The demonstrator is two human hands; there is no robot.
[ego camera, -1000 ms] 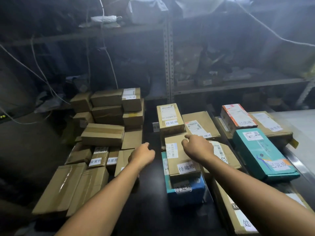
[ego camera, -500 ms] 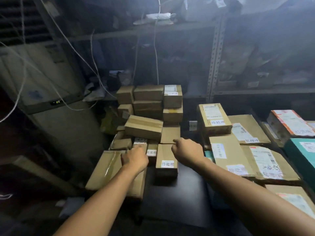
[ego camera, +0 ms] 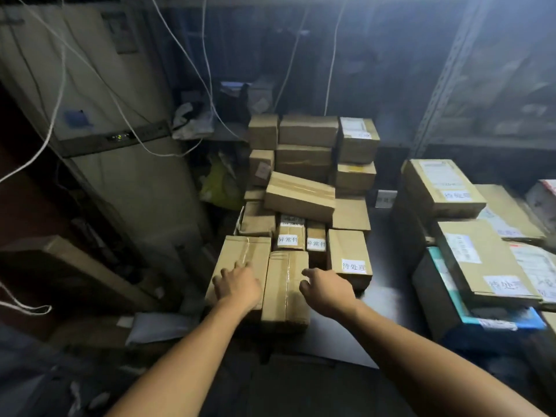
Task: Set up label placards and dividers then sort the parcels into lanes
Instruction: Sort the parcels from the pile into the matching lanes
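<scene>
Possibly, with the left hand [ego camera: 237, 288] spread on a box [ego camera: 240, 254] at the desk's [ego camera: 386, 260] left edge and the right hand [ego camera: 328, 291] loosely curled, empty, a tug could topple the tilted box [ego camera: 299, 195].

Taped brown parcels [ego camera: 299, 195] are sitting stacked at twelve o'clock; white-labelled parcels [ego camera: 481, 260] are lying piled at three o'clock.

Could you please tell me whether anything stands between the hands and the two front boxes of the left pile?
Nothing visible does. The left hand is spread over the left front box; the right hand is at the right edge of the middle front box beside it, though contact there is unclear.
</scene>
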